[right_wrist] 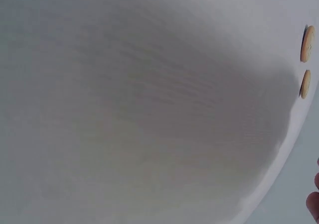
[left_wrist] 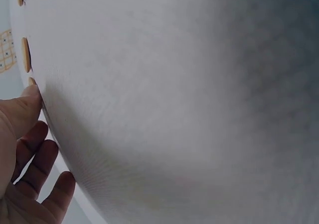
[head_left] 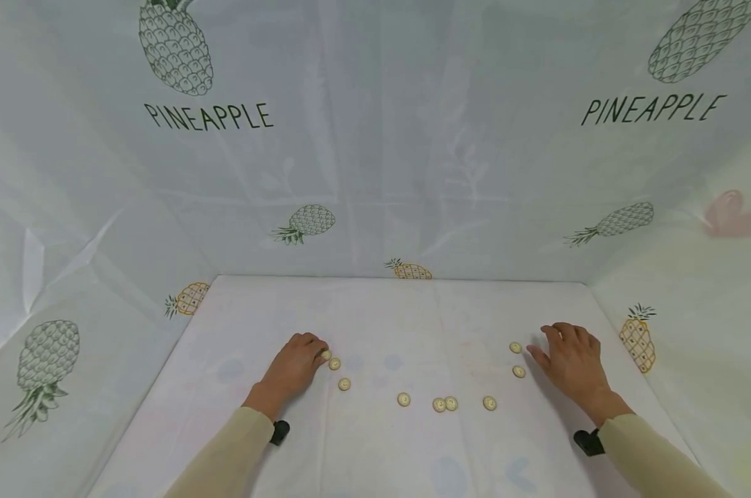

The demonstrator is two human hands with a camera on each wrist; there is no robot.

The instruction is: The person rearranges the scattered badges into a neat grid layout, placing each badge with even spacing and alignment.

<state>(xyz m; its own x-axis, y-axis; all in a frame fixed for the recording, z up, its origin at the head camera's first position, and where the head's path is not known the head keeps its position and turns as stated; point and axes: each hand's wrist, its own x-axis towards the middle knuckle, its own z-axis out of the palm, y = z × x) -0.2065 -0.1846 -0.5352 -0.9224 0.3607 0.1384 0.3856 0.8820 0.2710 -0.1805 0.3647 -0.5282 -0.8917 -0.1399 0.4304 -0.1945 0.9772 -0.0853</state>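
My left hand (head_left: 296,364) is at the left end of a loose curve of round tan buttons. Its thumb and index finger pinch a button (head_left: 326,355) on the white cloth; in the left wrist view, the thumb lies against that button (left_wrist: 32,81). A second button (head_left: 335,363) sits close to the fingertips, and another button (head_left: 344,384) lies nearer the front. At the right end, my right hand (head_left: 571,360) is spread with relaxed fingers and holds nothing. Just left of its thumb lie a button (head_left: 515,347) and a nearer button (head_left: 519,371).
Along the middle lie a single button (head_left: 403,399), a touching pair with its left button (head_left: 438,404) and right button (head_left: 451,403), and one more button (head_left: 489,402). White cloth (head_left: 382,325) covers the tabletop. A pineapple-printed sheet (head_left: 375,159) rises behind and at both sides.
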